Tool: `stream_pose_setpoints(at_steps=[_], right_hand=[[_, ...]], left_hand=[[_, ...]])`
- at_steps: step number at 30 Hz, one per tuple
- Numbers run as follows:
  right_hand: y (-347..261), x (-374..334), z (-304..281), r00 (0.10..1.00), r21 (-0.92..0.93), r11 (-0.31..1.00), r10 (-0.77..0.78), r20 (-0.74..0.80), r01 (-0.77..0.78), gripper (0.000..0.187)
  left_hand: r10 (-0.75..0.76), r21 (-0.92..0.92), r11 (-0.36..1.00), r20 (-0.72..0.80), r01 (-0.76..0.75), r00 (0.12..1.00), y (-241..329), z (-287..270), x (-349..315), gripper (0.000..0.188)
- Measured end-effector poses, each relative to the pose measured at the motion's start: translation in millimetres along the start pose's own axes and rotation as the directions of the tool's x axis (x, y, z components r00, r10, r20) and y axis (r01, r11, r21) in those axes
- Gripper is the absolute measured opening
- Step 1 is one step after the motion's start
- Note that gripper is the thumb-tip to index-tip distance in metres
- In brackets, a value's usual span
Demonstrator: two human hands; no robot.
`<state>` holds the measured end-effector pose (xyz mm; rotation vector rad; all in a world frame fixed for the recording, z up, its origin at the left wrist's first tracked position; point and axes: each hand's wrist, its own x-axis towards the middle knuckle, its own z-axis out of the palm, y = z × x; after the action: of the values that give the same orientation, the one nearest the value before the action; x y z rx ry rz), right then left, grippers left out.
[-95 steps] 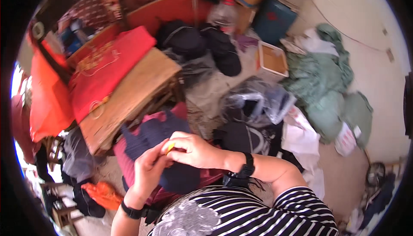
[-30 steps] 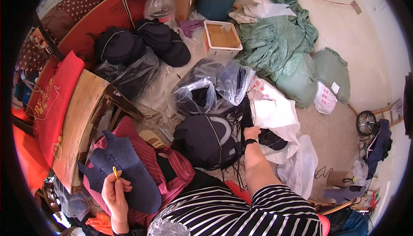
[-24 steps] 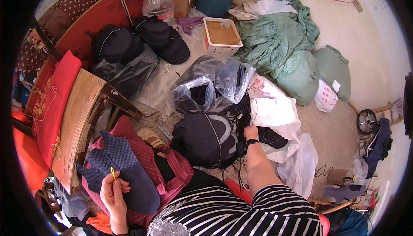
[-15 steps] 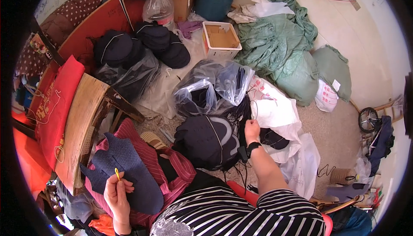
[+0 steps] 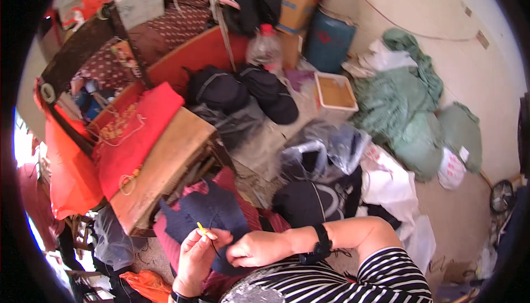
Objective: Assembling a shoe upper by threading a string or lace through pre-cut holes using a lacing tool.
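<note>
My left hand [image 5: 196, 256] is closed in a pinch on a small yellow looped tool [image 5: 202, 228], held over my lap. A thin dark cord [image 5: 214, 246] hangs from beside its fingertips and bends toward my right hand [image 5: 255, 249]. That hand is curled shut close to the left one, and the cord seems to end in its fingers, though the grip is partly hidden. Beneath both hands a navy blue textured fabric piece [image 5: 207, 209] lies across my lap on a maroon striped cloth [image 5: 171, 239].
A wooden bench [image 5: 165, 165] with a red cushion [image 5: 138, 137] stands at left. Ahead lie dark caps [image 5: 221, 90], a clear plastic bag [image 5: 326, 148], a black cap [image 5: 301, 201] and a white sack [image 5: 389, 184]. Farther back are a white crate [image 5: 335, 93] and green sacks [image 5: 397, 98].
My right hand has come from the black cords by the bag to beside my left hand. The left has shifted right in the picture with the yellow tool. The view has swung left.
</note>
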<state>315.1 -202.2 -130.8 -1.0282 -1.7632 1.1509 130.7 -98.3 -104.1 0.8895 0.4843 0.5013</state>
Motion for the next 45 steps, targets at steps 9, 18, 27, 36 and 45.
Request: stream_pose_setpoints(at_steps=[9, 18, 27, 36, 45], right_hand=[[-6.3, 53.0, -37.7, 0.962, 0.981, 0.192, 0.261, -0.075, 0.024, 0.035], [-19.4, 61.3, -48.6, 0.837, 0.757, 0.646, 0.463, -0.291, -0.094, 0.024], [-13.8, 72.9, -34.0, 0.845, 0.211, 0.965, 0.243, -0.476, -0.159, 0.012], [-7.7, 84.9, -21.9, 0.835, 0.059, 0.971, 0.228, -0.502, -0.230, 0.012], [-10.7, 86.9, -16.6, 0.840, 0.303, 0.926, 0.342, -0.421, -0.225, 0.016]], left_hand=[[-0.370, 0.301, 0.904, 0.201, 0.303, 0.907, 8.3, -15.5, -30.9, 0.020], [-0.148, 0.276, 0.953, 0.072, 0.123, 0.986, 16.5, -27.8, -22.2, 0.023], [0.182, 0.468, 0.883, -0.246, -0.048, 0.952, 17.0, -31.1, 13.4, 0.018], [0.221, 0.427, 0.898, -0.232, -0.105, 0.947, 6.3, -33.0, 9.5, 0.022], [0.249, 0.403, 0.904, -0.222, -0.144, 0.943, -0.4, -38.6, 9.7, 0.023]])
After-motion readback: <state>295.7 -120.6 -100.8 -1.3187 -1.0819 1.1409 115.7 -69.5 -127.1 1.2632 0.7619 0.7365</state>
